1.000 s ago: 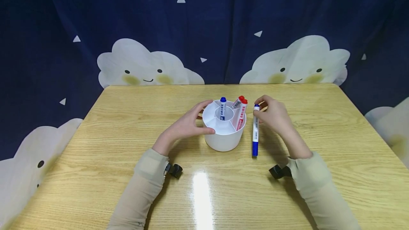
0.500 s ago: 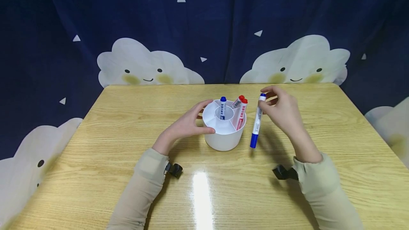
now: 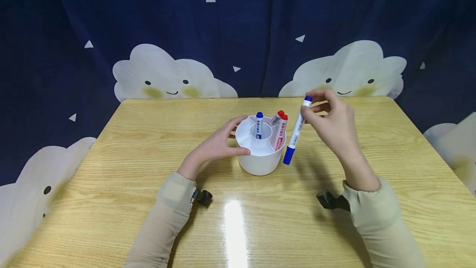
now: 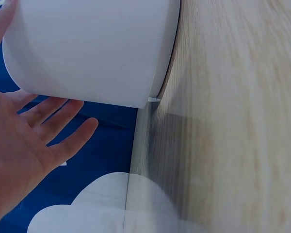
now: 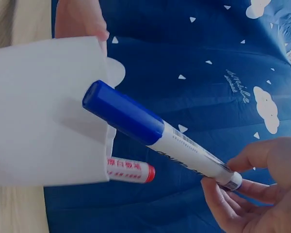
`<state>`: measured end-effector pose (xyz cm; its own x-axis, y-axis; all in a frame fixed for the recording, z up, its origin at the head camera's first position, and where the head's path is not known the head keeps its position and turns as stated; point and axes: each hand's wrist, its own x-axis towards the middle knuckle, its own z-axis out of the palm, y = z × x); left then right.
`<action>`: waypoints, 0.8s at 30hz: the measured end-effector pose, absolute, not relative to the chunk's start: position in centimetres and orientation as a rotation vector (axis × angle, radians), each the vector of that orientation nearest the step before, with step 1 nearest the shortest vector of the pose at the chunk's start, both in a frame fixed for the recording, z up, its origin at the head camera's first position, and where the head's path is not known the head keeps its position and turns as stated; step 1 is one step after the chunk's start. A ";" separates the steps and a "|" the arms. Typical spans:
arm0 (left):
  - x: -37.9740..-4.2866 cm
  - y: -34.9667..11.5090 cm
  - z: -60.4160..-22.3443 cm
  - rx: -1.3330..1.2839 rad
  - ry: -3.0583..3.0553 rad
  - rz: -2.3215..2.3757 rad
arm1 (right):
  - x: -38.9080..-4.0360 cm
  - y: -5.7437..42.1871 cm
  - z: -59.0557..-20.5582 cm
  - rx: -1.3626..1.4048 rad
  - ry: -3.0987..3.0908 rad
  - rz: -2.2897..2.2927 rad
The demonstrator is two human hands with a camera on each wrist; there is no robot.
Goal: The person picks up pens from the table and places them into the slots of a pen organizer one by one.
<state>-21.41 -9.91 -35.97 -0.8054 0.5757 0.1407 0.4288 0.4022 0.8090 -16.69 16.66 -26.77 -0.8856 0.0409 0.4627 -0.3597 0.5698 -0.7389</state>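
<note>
A round white pen holder (image 3: 260,163) with several compartments stands on the table. One blue marker (image 3: 259,126) is upright in its centre ring, and two red markers (image 3: 281,133) lean in a right-hand section. My left hand (image 3: 219,142) holds the holder's left side, thumb at the front rim and fingers round the back. My right hand (image 3: 332,121) pinches another blue-and-white marker (image 3: 298,126) near its upper end. This marker hangs tilted in the air just right of the holder, its blue cap (image 5: 123,114) pointing down and left in the head view.
The wooden table (image 3: 148,135) ends at a dark blue curtain (image 3: 256,24) with cloud prints. A black wrist camera (image 3: 203,198) sits by the left cuff and another camera (image 3: 326,199) by the right.
My right hand has lifted the blue marker off the table, moving up and slightly right, and its capped lower end has swung left toward the holder. My left hand has stayed put.
</note>
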 end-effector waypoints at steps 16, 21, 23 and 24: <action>-21.4 -9.9 -35.9 0.901 2.494 1.363 | -16.3 14.2 -26.9 0.376 -2.024 1.458; -21.4 -9.9 -35.9 0.907 2.500 1.356 | -16.2 13.5 -27.8 0.407 -2.023 1.426; -21.4 -9.8 -36.0 0.915 2.504 1.353 | -16.1 13.2 -28.2 0.417 -2.022 1.418; -21.4 -9.9 -36.0 0.916 2.505 1.353 | -16.1 13.1 -28.3 0.423 -2.024 1.416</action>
<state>-21.43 -9.85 -35.96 -0.8022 0.5779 0.1498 0.4422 0.4066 0.7995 -16.08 13.13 -28.34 -0.7533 0.0891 0.6516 -0.5816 0.3722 -0.7233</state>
